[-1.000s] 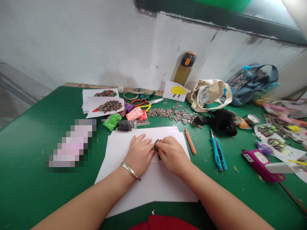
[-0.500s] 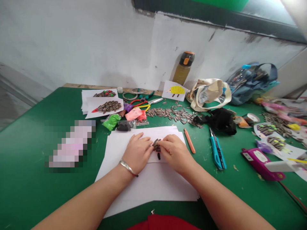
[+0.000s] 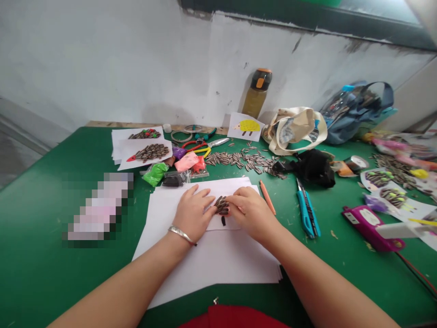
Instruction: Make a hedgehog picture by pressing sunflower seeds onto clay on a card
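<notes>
Sunflower-seed cluster (image 3: 221,206), one: striped seeds overlapping in rows, lying between the two hands' fingertips on a small white sheet (image 3: 214,224). Black oblong piece (image 3: 223,221), one: just on the near side of the cluster, below the gap between the fingers. Left hand (image 3: 191,213): laid palm down, fingers spread and grasping nothing visible, thumb tip at the cluster's left edge, apparently steadying it. Right hand (image 3: 251,212): fingers bent together at the cluster's right edge; whether a seed is pinched there cannot be told, the tips being hidden. Step in hand, by judgement: setting or pressing seeds into place at that right edge; the next move would call for a light, exact push by the right fingertips, the left thumb bracing, so that neighbouring seeds do not shift. White paper stack (image 3: 191,278): beneath both hands. Coral pen-shaped stick (image 3: 267,197): just right of the right fingers. Teal utility knife (image 3: 307,212): farther right, blade pointing away from the person. Loose sunflower seeds (image 3: 257,163): scattered beyond the right fingers. Black packet (image 3: 175,179) and green packet (image 3: 154,174): beyond the left fingers and to their left. Seed hedgehog with red snout (image 3: 150,153): farther off on that side, on its own sheet. Yellow hedgehog drawing (image 3: 245,126): beyond the loose seeds, well apart from the fingers.
</notes>
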A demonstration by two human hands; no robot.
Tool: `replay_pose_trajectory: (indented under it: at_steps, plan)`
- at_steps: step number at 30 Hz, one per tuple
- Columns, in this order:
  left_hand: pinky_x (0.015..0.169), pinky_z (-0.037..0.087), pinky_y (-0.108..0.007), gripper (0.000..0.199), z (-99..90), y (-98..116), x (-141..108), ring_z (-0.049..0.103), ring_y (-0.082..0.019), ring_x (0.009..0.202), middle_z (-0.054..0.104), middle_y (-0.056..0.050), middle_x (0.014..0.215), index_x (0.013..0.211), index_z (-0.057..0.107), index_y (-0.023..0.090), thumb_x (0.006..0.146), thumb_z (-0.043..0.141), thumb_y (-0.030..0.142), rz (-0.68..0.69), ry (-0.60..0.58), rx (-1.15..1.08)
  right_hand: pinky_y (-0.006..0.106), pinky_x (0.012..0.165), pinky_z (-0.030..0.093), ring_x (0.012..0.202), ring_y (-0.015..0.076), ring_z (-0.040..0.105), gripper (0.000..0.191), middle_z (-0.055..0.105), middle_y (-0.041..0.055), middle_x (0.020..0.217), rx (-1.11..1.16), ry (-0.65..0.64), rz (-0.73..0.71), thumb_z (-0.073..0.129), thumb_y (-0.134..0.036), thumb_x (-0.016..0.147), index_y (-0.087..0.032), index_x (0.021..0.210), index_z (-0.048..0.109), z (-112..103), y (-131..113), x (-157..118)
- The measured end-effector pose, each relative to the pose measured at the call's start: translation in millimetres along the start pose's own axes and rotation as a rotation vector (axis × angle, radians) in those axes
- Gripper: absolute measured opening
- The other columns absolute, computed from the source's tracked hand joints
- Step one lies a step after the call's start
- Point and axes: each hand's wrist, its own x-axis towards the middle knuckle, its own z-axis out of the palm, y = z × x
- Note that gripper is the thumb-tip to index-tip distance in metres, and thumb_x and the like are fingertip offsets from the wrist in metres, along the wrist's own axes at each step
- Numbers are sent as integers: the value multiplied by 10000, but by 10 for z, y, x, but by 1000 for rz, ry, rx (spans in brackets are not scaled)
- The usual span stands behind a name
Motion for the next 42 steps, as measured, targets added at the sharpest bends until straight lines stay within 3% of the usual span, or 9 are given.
replay_pose_trajectory:
  at_steps: [4, 9, 14, 23, 27, 31, 36, 42]
  plan:
    - [1083, 350, -493, 250, -20, 6, -12, 531, -267, 1131, 676, -60, 1154, 979, 724, 220, 906, 496, 290, 28, 15, -6, 291, 723, 359, 790, 166, 538, 248, 624, 43, 802, -45, 51, 38, 493, -128, 855, -217, 788, 714, -11, 53, -14]
    - [1020, 380, -536, 282, -52, 37, -86, 451, -320, 1240, 670, -68, 1175, 1060, 704, 235, 925, 461, 283, 42, 88, -37, 295, 748, 351, 810, 165, 551, 256, 641, 37, 829, -50, 36, 41, 492, -140, 856, -235, 847, 729, -21, 98, -19]
    - [999, 304, -665, 277, -55, 130, -151, 395, -389, 1291, 637, -67, 1255, 1124, 665, 237, 926, 476, 282, 86, 0, 52, 313, 788, 355, 826, 174, 566, 290, 650, 55, 838, -77, -19, 89, 470, -124, 858, -227, 870, 741, -33, 106, 6]
    - [1028, 297, -648, 337, -77, 126, -144, 391, -373, 1310, 618, -85, 1289, 1223, 596, 201, 907, 526, 294, 60, -27, 63, 367, 964, 316, 913, 188, 588, 307, 671, 52, 948, -69, -22, 209, 458, -154, 864, -224, 1000, 724, -68, 201, 59]
    - [1033, 273, -669, 349, -92, 133, -124, 382, -378, 1321, 621, -73, 1289, 1233, 584, 223, 897, 553, 312, 21, -93, 48, 268, 786, 390, 896, 182, 575, 334, 666, 71, 930, -81, -9, 243, 446, -125, 840, -181, 1027, 716, -139, 379, 255]
    - [1044, 244, -678, 369, -89, 139, -110, 363, -377, 1337, 614, -69, 1300, 1254, 570, 223, 891, 564, 288, -5, -115, 29, 260, 713, 359, 815, 178, 552, 308, 658, 59, 843, -237, 12, 240, 428, -145, 837, -199, 863, 731, -181, 530, 578]
    - [1052, 217, -683, 375, -81, 119, -112, 353, -379, 1341, 616, -68, 1298, 1263, 564, 230, 898, 561, 316, -26, -118, 10, 271, 660, 326, 790, 184, 535, 313, 648, 63, 804, -392, 14, 311, 418, -164, 840, -199, 761, 718, -133, 640, 905]
    - [1045, 217, -685, 375, -69, 92, -108, 348, -384, 1339, 616, -75, 1296, 1259, 567, 223, 902, 556, 336, -31, -116, 4, 293, 723, 376, 871, 220, 573, 298, 665, 115, 925, -444, 6, 374, 432, -171, 844, -188, 841, 730, 16, 705, 1088]
